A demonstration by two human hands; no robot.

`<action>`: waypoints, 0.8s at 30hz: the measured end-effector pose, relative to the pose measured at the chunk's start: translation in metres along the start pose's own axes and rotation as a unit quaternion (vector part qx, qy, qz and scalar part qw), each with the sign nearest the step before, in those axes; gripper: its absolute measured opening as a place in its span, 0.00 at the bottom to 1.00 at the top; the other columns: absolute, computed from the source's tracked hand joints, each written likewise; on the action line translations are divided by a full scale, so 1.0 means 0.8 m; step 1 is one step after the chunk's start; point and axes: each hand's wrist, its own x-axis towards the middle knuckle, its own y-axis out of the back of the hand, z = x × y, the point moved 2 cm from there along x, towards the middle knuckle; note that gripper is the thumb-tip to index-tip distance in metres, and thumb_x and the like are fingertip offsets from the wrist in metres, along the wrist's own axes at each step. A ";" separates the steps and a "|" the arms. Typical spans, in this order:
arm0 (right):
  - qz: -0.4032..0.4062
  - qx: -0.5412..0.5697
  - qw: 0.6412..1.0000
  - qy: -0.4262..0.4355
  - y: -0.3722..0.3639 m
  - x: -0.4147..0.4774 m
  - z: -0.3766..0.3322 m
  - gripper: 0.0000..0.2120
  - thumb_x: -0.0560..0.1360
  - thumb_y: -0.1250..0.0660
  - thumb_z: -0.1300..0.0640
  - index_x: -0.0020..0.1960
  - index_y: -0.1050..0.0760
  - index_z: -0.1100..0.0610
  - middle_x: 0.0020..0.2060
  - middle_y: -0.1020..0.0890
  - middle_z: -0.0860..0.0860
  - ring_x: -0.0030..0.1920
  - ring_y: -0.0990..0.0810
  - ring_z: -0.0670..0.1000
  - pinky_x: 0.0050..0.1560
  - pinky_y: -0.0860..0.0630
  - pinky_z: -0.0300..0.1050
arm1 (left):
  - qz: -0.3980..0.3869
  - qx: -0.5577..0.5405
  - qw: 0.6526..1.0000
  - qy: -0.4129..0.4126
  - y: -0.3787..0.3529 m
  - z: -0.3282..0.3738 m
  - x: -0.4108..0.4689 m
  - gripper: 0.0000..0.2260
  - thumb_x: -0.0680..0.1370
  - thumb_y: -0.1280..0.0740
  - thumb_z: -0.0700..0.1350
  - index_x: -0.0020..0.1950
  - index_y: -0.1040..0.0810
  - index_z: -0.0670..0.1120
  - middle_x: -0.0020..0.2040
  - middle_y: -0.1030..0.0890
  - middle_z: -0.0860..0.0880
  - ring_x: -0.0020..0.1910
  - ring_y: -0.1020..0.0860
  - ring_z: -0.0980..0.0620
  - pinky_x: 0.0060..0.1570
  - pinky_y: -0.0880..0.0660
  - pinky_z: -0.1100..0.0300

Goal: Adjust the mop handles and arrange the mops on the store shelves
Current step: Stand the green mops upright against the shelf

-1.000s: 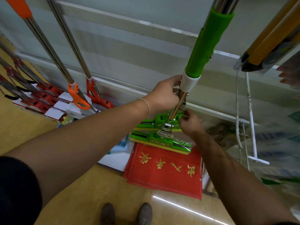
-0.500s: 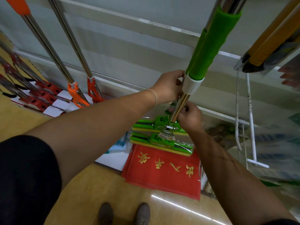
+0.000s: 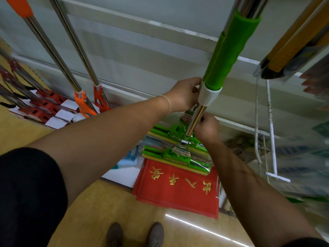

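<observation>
A green mop stands upright before me, with a green foam grip, a white collar and a steel pole running down to its green sponge head. My left hand grips the handle just beside the white collar. Lower down, my right hand curls around the steel pole. A second green mop head lies just behind the first, and a second pole rises behind the green grip.
Orange-handled mops and red ones lean against the grey shelf wall at left. A red mat with gold characters lies on the yellow floor. Yellow handles and a white rack stand at right. My shoes are below.
Both hands have risen along the mop: my right hand came up from near the mop head onto the pole, and my left hand shifted up beside the white collar.
</observation>
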 end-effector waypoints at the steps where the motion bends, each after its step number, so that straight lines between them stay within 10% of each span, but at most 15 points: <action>1: -0.006 -0.004 1.000 0.000 -0.001 0.000 0.000 0.16 0.70 0.25 0.41 0.46 0.16 0.54 0.39 0.15 0.51 0.42 0.18 0.53 0.45 0.21 0.47 | 0.002 -0.009 1.000 0.004 0.002 0.000 -0.001 0.08 0.77 0.35 0.36 0.52 0.26 0.49 0.46 0.20 0.45 0.38 0.25 0.55 0.34 0.30 0.74; 8: -0.092 -0.160 0.978 -0.092 0.009 -0.038 0.017 0.25 0.71 0.29 0.60 0.67 0.26 0.63 0.58 0.19 0.60 0.59 0.20 0.61 0.56 0.24 0.49 | -0.032 0.051 0.994 0.096 0.009 -0.017 -0.025 0.24 0.78 0.34 0.45 0.74 0.32 0.46 0.63 0.22 0.44 0.59 0.22 0.47 0.51 0.27 0.61; 12: -0.199 -0.140 0.965 -0.097 -0.004 -0.085 0.018 0.29 0.71 0.25 0.47 0.66 0.25 0.60 0.59 0.19 0.56 0.59 0.20 0.57 0.48 0.30 0.41 | -0.134 0.111 0.980 0.100 0.013 -0.014 -0.050 0.24 0.72 0.29 0.44 0.67 0.26 0.46 0.60 0.19 0.48 0.60 0.22 0.49 0.60 0.25 0.56; 16: -0.099 -0.126 0.986 -0.040 -0.024 -0.104 0.001 0.23 0.78 0.34 0.44 0.61 0.22 0.62 0.55 0.17 0.59 0.58 0.20 0.61 0.48 0.28 0.47 | -0.087 0.145 0.984 0.050 0.015 0.004 -0.059 0.19 0.71 0.26 0.59 0.54 0.20 0.48 0.52 0.17 0.49 0.53 0.20 0.50 0.57 0.24 0.54; 24: -0.042 -0.156 0.986 -0.038 -0.034 -0.086 -0.007 0.26 0.82 0.44 0.40 0.53 0.22 0.62 0.47 0.18 0.62 0.49 0.20 0.64 0.38 0.37 0.48 | -0.046 0.162 0.985 0.021 0.002 0.017 -0.053 0.11 0.78 0.31 0.50 0.47 0.22 0.42 0.43 0.21 0.45 0.44 0.23 0.46 0.43 0.29 0.58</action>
